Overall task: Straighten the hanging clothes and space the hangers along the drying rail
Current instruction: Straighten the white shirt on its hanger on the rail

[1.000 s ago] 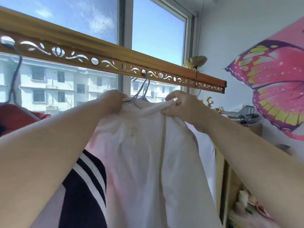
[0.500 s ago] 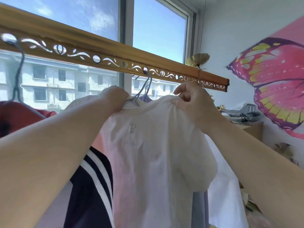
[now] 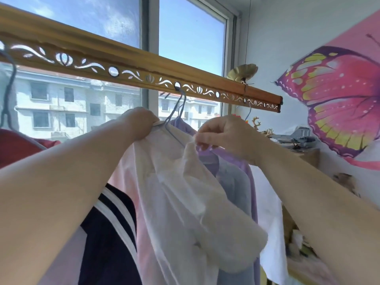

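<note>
In the head view, your left hand (image 3: pixel 141 122) is closed around the collar of the white shirt (image 3: pixel 174 194), just left of the blue wire hanger (image 3: pixel 175 114) that carries it. Your right hand (image 3: pixel 225 134) pinches a thin edge of the same shirt between thumb and fingertips (image 3: pixel 202 138), a little to the right of the hanger's neck. The hook of this hanger sits in a round hole of the carved golden drying rail (image 3: pixel 123 65), which runs from the near left to the far right across the window (image 3: pixel 189 38).

The white shirt hangs in the middle of the rail, bunched and folded on its right side. Just behind it, touching, hangs a purple garment (image 3: pixel 238 175) (I cannot tell whether its hook goes through the same hole). Farther right is another white garment (image 3: pixel 269 214). To the left hang a navy garment with white stripes (image 3: pixel 111 233) and a dark red garment (image 3: pixel 18 145). On the right wall there is a pink butterfly painting (image 3: pixel 339 103).
</note>
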{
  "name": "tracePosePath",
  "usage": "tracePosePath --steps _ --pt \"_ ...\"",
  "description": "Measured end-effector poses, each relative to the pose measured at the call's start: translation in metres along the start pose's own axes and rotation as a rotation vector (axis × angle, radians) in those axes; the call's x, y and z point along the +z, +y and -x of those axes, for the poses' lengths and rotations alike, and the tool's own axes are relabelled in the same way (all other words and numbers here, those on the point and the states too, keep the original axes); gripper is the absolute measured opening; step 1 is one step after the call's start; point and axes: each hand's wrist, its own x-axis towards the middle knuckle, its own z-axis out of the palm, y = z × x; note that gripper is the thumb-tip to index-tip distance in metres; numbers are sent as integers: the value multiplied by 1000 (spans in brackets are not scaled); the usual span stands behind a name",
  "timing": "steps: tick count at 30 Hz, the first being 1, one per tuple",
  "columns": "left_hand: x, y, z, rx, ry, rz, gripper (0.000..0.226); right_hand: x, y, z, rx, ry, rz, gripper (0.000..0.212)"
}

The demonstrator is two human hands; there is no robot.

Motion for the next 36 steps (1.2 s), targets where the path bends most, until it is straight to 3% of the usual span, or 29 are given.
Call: tracePosePath --steps 1,3,5,8,10,13,17,18,19,21,22,23,25,27,30,33,36 --pt "2 1 -1 6 8 10 24 0 7 0 40 69 -1 13" --pt "4 5 1 -5 20 119 27 2 23 2 190 -26 47 16" --pt "2 7 5 -73 15 446 34 11 38 8 277 -158 53 19" --pt "-7 22 9 -153 -29 1092 30 27 46 14 195 -66 1 24" --pt "-13 36 11 -192 -48 1366 25 36 52 16 125 5 46 30" --pt "-4 47 10 -294 17 1228 43 49 58 20 33 50 67 31" --pt "-2 54 9 -334 84 1361 12 45 60 12 53 426 -35 30" --pt "-3 55 8 -325 82 1372 6 40 59 8 98 446 -59 30" --pt "-5 56 8 -313 79 1369 5 36 57 5 167 347 -26 28" --pt "-8 55 9 -285 81 1342 9 35 49 7 373 -78 177 26" --pt "-8 55 9 -273 83 1310 13 34 46 11 434 -165 251 30" --pt "-7 55 9 -261 89 1264 18 31 43 14 419 -171 277 30" --pt "-5 56 8 -253 120 1169 28 20 38 15 350 -9 56 33" --pt "-3 57 7 -252 170 1098 34 12 35 14 324 -1 -109 46" --pt "0 58 5 -252 188 1076 35 17 28 13 208 -109 194 44" --pt "-3 62 6 -233 207 1014 40 23 26 0 157 62 426 36" --pt "-7 66 11 -200 204 1105 48 31 26 -29 155 159 603 28"
